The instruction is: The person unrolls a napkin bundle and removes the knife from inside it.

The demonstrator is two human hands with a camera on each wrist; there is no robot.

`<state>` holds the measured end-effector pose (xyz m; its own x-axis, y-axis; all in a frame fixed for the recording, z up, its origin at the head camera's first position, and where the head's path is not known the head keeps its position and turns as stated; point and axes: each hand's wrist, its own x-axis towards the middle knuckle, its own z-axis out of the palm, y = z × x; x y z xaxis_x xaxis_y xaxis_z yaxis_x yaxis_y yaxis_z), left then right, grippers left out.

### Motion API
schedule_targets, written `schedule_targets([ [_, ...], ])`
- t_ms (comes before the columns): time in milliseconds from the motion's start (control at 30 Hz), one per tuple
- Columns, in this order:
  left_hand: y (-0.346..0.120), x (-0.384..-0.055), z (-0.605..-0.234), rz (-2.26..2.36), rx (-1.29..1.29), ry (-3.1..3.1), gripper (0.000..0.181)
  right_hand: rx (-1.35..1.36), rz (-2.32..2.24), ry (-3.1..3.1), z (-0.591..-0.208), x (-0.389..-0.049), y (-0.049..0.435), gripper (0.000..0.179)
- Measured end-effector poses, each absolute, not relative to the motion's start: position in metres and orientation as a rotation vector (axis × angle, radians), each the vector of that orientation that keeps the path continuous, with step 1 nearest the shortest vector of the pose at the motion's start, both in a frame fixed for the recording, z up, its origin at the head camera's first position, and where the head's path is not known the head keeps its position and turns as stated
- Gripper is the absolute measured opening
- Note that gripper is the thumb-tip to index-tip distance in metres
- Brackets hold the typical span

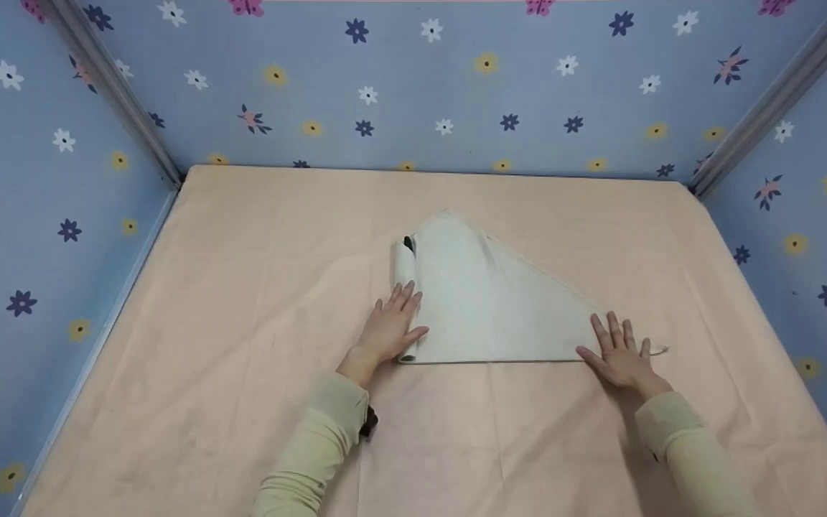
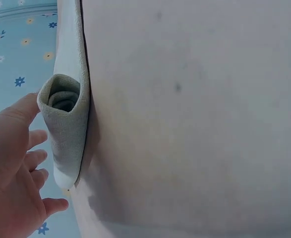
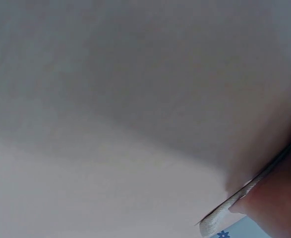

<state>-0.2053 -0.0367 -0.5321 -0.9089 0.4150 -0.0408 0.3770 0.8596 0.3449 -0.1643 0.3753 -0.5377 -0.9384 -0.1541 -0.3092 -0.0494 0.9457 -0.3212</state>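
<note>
A pale, whitish-green folded cloth (image 1: 500, 301) lies on the table, its far edge sloping from a peak down to the right. Its left side is wound into a roll (image 1: 404, 264); the left wrist view shows the spiral end of that roll (image 2: 66, 131). My left hand (image 1: 387, 332) rests on the roll with fingers extended, thumb toward the flat part. At the cloth's right corner, my right hand (image 1: 622, 360) presses down with fingers spread. Only part of the right hand (image 3: 279, 206) shows in the right wrist view, beside the cloth's thin edge.
A peach tablecloth (image 1: 255, 287) with light creases covers the table. Blue flowered panels (image 1: 428, 93) stand behind and at both sides, with grey posts (image 1: 119, 93) at the back corners. A small dark object (image 1: 368, 424) sits at the left cuff.
</note>
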Motion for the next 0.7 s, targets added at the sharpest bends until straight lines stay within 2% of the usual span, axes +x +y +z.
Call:
schedule_targets([
  [700, -0.0376, -0.2086, -0.5417, 0.548, 0.643, 2.872, 0.057, -0.152, -0.437, 2.762, -0.5371, -0.1646, 0.3750, 0.076],
])
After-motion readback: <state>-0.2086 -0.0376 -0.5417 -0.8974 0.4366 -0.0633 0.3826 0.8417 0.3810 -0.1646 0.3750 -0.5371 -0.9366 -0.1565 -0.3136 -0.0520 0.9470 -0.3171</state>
